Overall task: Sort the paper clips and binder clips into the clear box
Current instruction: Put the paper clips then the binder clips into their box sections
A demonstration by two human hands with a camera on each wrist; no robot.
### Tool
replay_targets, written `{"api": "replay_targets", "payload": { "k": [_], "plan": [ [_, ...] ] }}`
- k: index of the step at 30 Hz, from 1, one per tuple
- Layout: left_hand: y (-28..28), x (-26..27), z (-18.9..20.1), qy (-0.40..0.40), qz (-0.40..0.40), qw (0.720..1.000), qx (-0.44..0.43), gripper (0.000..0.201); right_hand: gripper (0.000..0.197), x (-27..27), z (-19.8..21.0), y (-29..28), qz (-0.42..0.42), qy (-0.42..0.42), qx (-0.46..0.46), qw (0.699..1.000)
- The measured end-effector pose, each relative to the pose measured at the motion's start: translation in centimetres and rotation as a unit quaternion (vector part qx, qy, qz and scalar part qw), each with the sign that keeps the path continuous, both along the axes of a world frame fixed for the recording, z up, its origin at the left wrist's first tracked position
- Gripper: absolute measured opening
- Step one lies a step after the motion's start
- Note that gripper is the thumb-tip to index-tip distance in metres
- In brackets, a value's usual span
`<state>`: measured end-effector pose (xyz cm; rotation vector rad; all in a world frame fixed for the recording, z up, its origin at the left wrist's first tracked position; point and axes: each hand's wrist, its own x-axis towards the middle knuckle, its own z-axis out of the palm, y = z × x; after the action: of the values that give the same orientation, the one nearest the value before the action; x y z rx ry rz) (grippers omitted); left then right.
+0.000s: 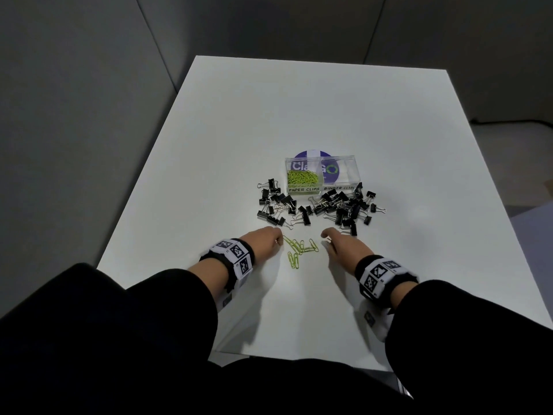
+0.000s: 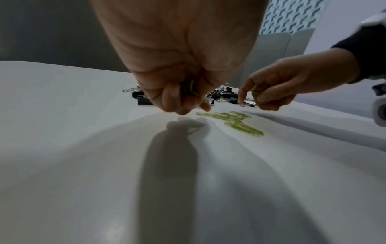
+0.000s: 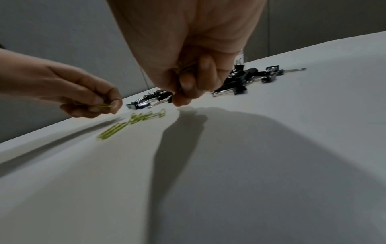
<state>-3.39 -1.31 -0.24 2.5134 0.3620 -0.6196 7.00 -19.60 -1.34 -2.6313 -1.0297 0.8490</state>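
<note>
Clear plastic box, smooth matt table, metal-handled binder clips

1. The head camera looks steeply down from above at the white counter.
2. Each wrist camera sits low, close behind its own fingers, facing forward.
3. All three views share the loose green paper clips.

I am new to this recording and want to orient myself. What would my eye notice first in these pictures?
First, the black binder clips spread across the middle of the white table, right in front of the clear box, whose left compartment, labelled PAPER CLIPS, already holds green clips. Nearer the person, a few green paper clips lie between the left hand and right hand, and each hand pinches some green clips.
</note>
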Motion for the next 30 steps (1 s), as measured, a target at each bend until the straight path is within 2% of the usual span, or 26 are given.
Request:
{"api": "replay_targets", "payload": {
  "k": [4,8,11,15,21,30],
  "plan": [
    [0.4,0.4,0.5,-0.011,0.006,1.0,-0.003,0.014,0.019,0.7,0.2,-0.2,-0.044,0.041,0.004,0.998],
    [0.5,1.0,0.2,0.015,0.012,1.0,-0.013,0.026,0.013,0.7,-0.1,0.3,-0.058,0.035,-0.011,0.998],
    [0.5,1.6,-0.2,0.024,0.007,1.0,-0.016,0.03,0.021,0.4,-0.3,1.2,-0.051,0.027,-0.024,0.998],
    [0.3,2.4,-0.1,0.005,-0.032,0.999,-0.019,0.029,0.014,0.5,-0.2,1.9,-0.064,0.048,-0.012,0.997],
    [-0.4,3.2,-0.6,-0.002,-0.162,0.985,0.064,0.036,0.015,1.4,0.4,1.3,-0.075,0.056,0.002,0.996],
    [0.2,3.9,-0.8,-0.008,-0.15,0.986,0.066,0.022,0.023,1.9,0.3,1.0,-0.1,0.131,0.028,0.986]
  ]
}}
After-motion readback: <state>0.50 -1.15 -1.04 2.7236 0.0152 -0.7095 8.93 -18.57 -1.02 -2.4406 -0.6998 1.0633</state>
